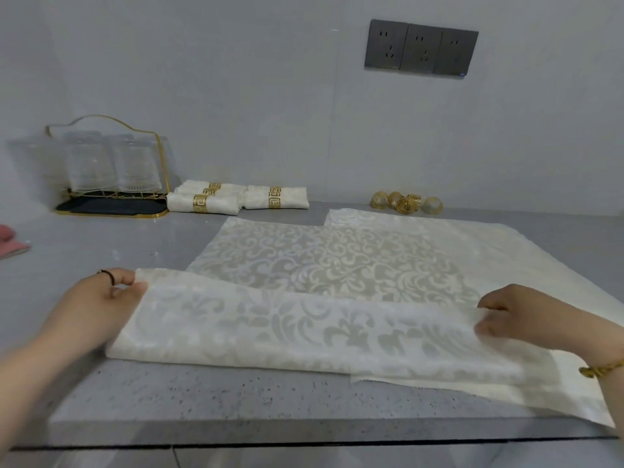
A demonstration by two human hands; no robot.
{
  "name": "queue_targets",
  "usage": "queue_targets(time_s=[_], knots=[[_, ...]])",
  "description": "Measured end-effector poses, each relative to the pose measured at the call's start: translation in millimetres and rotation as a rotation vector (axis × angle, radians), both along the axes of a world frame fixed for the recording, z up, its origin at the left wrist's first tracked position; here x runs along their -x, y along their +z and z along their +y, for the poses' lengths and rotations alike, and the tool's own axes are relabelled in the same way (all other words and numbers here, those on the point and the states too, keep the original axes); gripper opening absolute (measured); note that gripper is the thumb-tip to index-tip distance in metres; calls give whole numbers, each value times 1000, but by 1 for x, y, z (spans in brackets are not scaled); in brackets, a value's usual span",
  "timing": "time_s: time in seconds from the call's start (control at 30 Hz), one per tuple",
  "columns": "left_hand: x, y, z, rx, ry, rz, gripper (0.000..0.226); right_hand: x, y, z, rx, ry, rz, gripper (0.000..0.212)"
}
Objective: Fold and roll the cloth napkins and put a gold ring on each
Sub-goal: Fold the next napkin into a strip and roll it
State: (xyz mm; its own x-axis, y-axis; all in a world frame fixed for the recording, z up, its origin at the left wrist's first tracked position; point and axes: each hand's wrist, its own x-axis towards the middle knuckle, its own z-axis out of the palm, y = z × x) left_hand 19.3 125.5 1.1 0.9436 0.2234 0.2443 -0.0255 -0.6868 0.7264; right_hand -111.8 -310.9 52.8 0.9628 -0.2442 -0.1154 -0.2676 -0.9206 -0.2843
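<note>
On the grey bench point(236, 396), nearest to us, lies a cream damask napkin point(337, 265) with its near edge lifted and turned over toward the wall, so a folded band point(287, 329) runs across its near side. We hold that band at both ends. Our left hand point(101, 298) comes in from the left with the forearm low over the bench, wrist slightly bent, thumb and fingers pinched on the band's left corner; a dark ring sits on one finger. Our right hand point(520, 315) reaches in from the right, palm down, fingers curled and closed on the band's right end, a gold bracelet point(599, 370) at the wrist. Whether the thumb is under the fabric we cannot tell.

Beneath this napkin a second cream cloth point(540, 258) spreads out, showing past the napkin's right side and far right corner and reaching the bench's front edge.

Beyond the napkin, against the wall, four rolled napkins point(236, 197) lie close together, each with a gold ring around it. Right of these, past the napkin's far right corner, a small cluster of loose gold rings point(405, 202) sits on the bench. Left of the rolled napkins stands a gold wire rack point(111, 170) holding upturned glasses. At the left border of the view, well apart from the napkin, a pink item point(11, 244) is partly visible.
</note>
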Motion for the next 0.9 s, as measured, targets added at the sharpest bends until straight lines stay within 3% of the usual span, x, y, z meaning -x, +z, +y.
queue_targets(time_s=[0.1, 0.2, 0.43, 0.57, 0.67, 0.8, 0.9], knots=[[-13, -2, -8, -135, -36, 74, 5, -20, 0, -5, -3, -74, -26, 24], [-33, 4, -19, -233, -99, 132, 23, -44, -6, -7, -49, -184, -86, 16], [-89, 9, -41, -112, -126, 161, 24, -92, -26, -15, -151, -365, -259, 28], [-105, -1, -41, -151, -81, 166, 30, -109, -39, -18, -165, -356, -273, 18], [-107, -3, -42, -157, -79, 151, 14, -118, -46, -15, -155, -375, -300, 8], [-95, 10, -58, -360, -109, 84, 39, -122, -49, -18, -127, -367, -302, 7], [-76, 11, -81, -530, -383, 10, 48, -124, -50, -18, -111, -365, -300, 6]])
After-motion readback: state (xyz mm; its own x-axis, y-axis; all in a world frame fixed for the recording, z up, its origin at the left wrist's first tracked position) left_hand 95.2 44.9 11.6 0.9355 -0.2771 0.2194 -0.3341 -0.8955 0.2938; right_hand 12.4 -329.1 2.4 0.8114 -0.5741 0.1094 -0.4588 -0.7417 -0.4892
